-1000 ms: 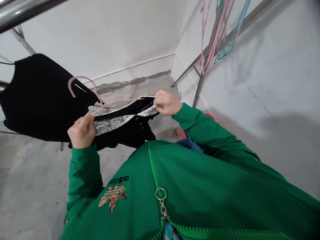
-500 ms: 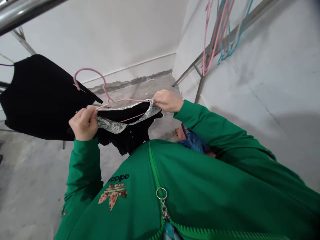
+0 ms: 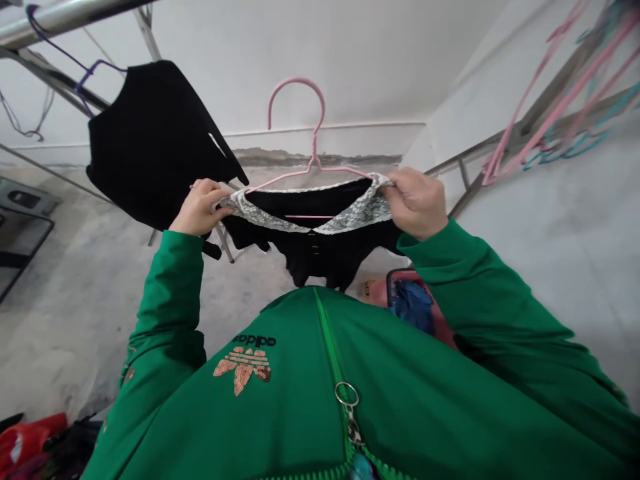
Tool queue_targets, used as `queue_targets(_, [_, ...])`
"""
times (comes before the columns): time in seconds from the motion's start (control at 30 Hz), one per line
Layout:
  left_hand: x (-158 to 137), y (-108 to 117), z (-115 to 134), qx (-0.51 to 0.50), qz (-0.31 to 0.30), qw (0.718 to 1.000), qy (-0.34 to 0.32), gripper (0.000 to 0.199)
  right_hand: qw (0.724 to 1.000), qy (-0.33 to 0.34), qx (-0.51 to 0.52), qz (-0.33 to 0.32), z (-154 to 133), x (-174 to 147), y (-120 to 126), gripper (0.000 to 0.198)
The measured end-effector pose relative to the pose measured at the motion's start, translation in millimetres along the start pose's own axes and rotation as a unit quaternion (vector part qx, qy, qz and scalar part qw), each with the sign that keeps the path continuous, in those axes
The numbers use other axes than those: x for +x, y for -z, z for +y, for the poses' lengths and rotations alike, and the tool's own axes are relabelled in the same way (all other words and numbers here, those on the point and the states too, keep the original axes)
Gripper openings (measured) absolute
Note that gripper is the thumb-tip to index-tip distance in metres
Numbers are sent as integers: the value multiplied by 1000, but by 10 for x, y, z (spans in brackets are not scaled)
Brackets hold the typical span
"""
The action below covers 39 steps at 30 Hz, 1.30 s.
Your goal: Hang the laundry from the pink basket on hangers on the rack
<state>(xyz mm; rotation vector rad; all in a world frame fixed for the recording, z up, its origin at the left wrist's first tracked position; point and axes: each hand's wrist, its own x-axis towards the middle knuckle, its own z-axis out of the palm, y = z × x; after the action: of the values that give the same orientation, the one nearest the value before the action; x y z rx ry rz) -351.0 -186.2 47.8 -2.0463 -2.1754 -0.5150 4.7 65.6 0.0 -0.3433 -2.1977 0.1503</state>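
Note:
In front of my chest is a black top [image 3: 320, 257] with a white lace collar [image 3: 356, 210]. A pink hanger [image 3: 316, 143] sits inside its neck opening, hook pointing up and away from me. My left hand [image 3: 200, 208] pinches the collar at its left end. At the right end, my right hand [image 3: 417, 200] grips the collar between thumb and curled fingers. The collar is spread between both hands, and the lower part of the top hangs down, partly hidden by my green jacket.
A black garment [image 3: 155, 147] hangs on a purple hanger [image 3: 93, 70] from the metal rail [image 3: 65, 23] at upper left. Pink and blue hangers [image 3: 555, 113] hang at upper right. A pink basket [image 3: 391, 283] with blue cloth stands on the floor. Red clothing [image 3: 30, 440] lies at lower left.
The top has turned from slanted to nearly level and faces me more squarely, with the hanger hook now upright. Both hands hold the collar wider apart. My view has shifted left.

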Motion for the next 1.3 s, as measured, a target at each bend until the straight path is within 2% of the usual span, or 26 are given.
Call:
queue_targets(0.1, [66, -65, 168, -9, 24, 1000, -16, 42, 1000, 18, -2, 13, -14, 43, 10, 34])
queue_targets(0.23, [271, -265, 408, -38, 17, 999, -18, 35, 1000, 20, 5, -1, -6, 105, -1, 34])
queue_targets(0.3, [342, -331, 465, -50, 25, 998, -14, 39, 1000, 22, 9, -3, 29, 155, 37, 34])
queue_targets(0.37, [376, -332, 489, -47, 73, 996, -7, 45, 1000, 24, 9, -14, 86, 210, 106, 34])
queue_targets(0.47, [407, -239, 521, -23, 179, 984, -1, 53, 998, 23, 23, -47, 203, 253, 182, 36])
queue_targets(0.53, [446, -166, 572, -9, 234, 972, 8, 57, 995, 17, 45, -85, 279, 230, 160, 39])
queue_targets(0.6, [505, -119, 657, 9, 263, 965, 14, 63, 991, 11, 59, -123, 331, 173, 78, 46])
queue_targets(0.67, [568, -98, 759, 33, 249, 968, 5, 71, 989, -2, 65, -134, 345, 114, -24, 51])
queue_targets(0.77, [626, -66, 843, 60, 194, 979, -17, 82, 992, -26, 71, -103, 316, 78, -112, 52])
queue_targets(0.9, [553, 51, 637, 23, 124, 992, -5, 86, 996, -41, 69, -46, 301, 111, -39, 46])
queue_targets(1.0, [411, 172, 349, -38, 57, 998, 10, 78, 997, -41, 70, -17, 333, 107, 36, 42])
queue_targets(1.1, [300, 264, 167, -27, 45, 999, -1, 67, 995, -68, 64, -41, 354, 68, 30, 37])
queue_targets(1.2, [279, 249, 178, 15, 71, 997, -27, 57, 992, -87, 65, -65, 341, 54, -35, 37])
queue_targets(1.3, [302, 119, 333, 16, 30, 999, -42, 52, 995, -46, 66, -52, 296, 109, -78, 38])
